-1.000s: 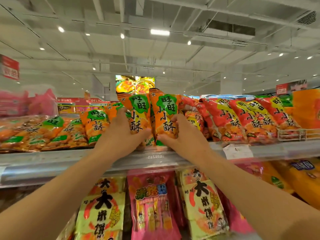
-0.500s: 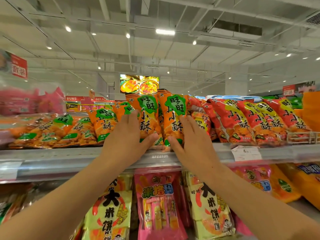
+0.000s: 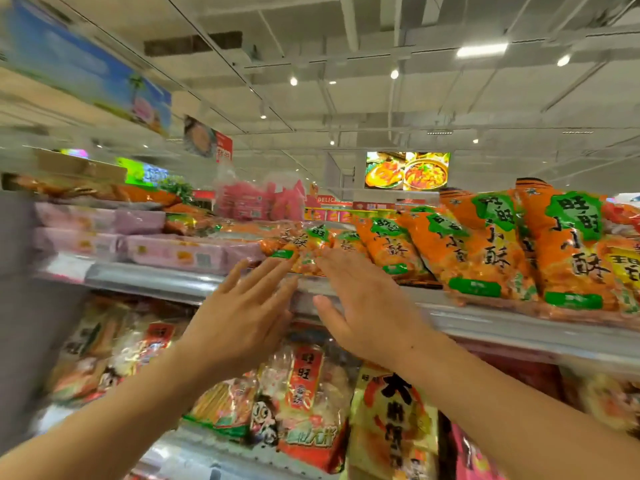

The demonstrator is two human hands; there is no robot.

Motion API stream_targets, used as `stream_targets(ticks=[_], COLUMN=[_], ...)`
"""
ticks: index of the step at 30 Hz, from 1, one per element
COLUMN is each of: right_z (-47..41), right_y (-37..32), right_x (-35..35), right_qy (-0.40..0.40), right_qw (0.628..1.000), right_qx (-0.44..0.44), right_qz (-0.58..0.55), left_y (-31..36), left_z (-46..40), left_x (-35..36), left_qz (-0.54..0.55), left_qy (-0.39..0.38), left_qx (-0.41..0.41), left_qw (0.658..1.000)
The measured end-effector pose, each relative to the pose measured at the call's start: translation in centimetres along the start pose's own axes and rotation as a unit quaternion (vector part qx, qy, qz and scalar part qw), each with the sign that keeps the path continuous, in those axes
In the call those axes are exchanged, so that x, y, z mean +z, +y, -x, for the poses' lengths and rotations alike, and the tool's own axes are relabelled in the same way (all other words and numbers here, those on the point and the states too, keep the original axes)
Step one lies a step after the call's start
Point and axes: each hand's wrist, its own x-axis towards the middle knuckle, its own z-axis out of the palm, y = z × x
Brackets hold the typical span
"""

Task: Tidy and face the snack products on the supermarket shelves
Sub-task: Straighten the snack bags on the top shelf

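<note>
Orange snack bags with green labels (image 3: pixel 485 251) stand in a row on the top shelf (image 3: pixel 502 323), right of centre. Further left, flatter orange bags (image 3: pixel 304 247) lie low on the same shelf. My left hand (image 3: pixel 242 313) is raised in front of the shelf edge with fingers spread and straight, its fingertips near the flat bags. My right hand (image 3: pixel 363 303) is beside it, also flat, fingertips at the flat bags. Neither hand holds anything.
Pale purple packs (image 3: pixel 145 251) are stacked at the left of the top shelf. Below it hang rice cracker bags in yellow (image 3: pixel 391 420) and red (image 3: pixel 304 403). A grey upright (image 3: pixel 20 306) stands at the far left. Pink packs (image 3: pixel 259 199) sit behind.
Both hands have let go of the two upright orange bags and moved left along the shelf to the flat-lying bags. The view has swung left with them.
</note>
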Motion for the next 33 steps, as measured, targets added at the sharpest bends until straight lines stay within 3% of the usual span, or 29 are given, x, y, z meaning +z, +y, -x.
stream_targets(ticks=[7, 16, 26, 33], right_z=[-9.7, -22.3, -32.7, -38.8], right_y=[-9.6, -20.2, -22.5, -21.6], right_x=[6.2, 11.1, 13.8, 16.5], right_qy=[-0.011, 0.006, 0.006, -0.088], right_qw=[0.999, 1.000, 0.995, 0.990], right_qx=[0.001, 0.008, 0.071, 0.090], right_qz=[-0.050, -0.008, -0.077, -0.065], left_y=[-13.8, -31.0, -42.4, -46.5], left_z=[7.3, 10.6, 5.8, 1.7], left_x=[-3.0, -4.4, -4.9, -3.5], left_qz=[-0.021, -0.020, 0.021, 0.060], left_qy=[-0.005, 0.014, 0.071, 0.046], left_qx=[-0.087, -0.108, -0.219, -0.246], left_qw=[0.996, 0.994, 0.973, 0.966])
